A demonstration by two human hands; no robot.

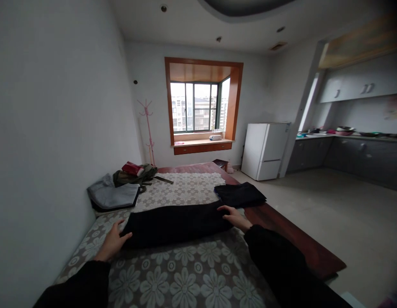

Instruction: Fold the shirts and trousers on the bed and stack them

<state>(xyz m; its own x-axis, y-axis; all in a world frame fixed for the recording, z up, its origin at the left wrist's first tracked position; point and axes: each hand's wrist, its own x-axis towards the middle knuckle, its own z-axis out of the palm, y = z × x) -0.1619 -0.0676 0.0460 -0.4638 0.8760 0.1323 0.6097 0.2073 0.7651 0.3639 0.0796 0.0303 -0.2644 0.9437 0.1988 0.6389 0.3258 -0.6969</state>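
Note:
A black garment, folded into a long strip, lies across the flowered cloth in front of me. My left hand grips its left end, the thumb over the top and the other fingers partly hidden at the edge. At the right end, my right hand holds the cloth between thumb and fingers. Just beyond that hand rests another folded black garment. The strip looks fairly flat; whether it is trousers I cannot tell.
Grey folded clothes and a dark green bag with a red packet lie by the left wall. The reddish wooden table shows along the right. Beyond stand a pink coat rack and a white fridge.

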